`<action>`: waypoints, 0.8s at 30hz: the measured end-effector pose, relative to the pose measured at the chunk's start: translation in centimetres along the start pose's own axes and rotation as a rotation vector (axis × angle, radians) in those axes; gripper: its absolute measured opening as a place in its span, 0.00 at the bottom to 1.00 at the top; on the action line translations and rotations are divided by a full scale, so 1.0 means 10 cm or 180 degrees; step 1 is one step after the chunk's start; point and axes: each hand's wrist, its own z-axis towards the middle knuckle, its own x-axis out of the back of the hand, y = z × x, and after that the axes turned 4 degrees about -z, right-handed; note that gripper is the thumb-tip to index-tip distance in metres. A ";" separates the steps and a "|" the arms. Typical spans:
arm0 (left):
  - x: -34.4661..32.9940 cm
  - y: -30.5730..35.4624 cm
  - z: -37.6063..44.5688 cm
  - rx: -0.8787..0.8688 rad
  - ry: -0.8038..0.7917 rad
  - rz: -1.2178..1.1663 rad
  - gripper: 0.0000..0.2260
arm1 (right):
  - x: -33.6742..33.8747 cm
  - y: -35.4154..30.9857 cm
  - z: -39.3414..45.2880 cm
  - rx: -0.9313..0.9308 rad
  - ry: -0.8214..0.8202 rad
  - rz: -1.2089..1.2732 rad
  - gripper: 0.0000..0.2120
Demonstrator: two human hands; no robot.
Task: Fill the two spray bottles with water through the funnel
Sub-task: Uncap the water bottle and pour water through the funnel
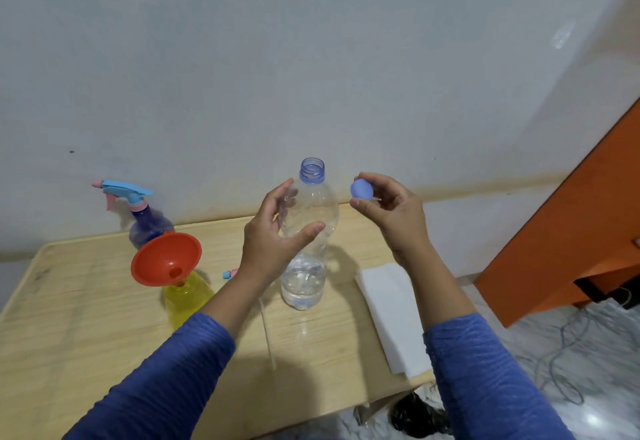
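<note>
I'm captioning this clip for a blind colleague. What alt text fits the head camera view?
A person's left hand grips an uncapped clear water bottle, water low in it, on a wooden table, while the right hand pinches its blue cap. At left, a red funnel sits in a yellow spray bottle; a capped purple spray bottle stands behind.

Wooden table (86, 328) bears water bottle (304, 276), spray bottles (187, 295), folded cloth (391, 311).
</note>
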 end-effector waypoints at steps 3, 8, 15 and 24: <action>-0.01 0.00 0.00 0.0009 -0.0013 -0.0011 0.36 | 0.04 0.50 -0.21 -0.0367 0.0161 -0.0205 0.17; 0.00 0.00 0.00 0.0077 -0.0079 0.0003 0.35 | -0.02 1.31 -0.58 -0.0929 0.0031 -0.1030 0.16; 0.01 0.01 0.00 0.0094 -0.0124 0.0033 0.35 | -0.16 1.80 -0.85 -0.1015 -0.0445 -0.1869 0.18; 0.00 0.02 -0.01 0.0113 -0.0124 0.0097 0.35 | -0.10 1.87 -0.89 -0.0703 -0.0858 -0.2675 0.25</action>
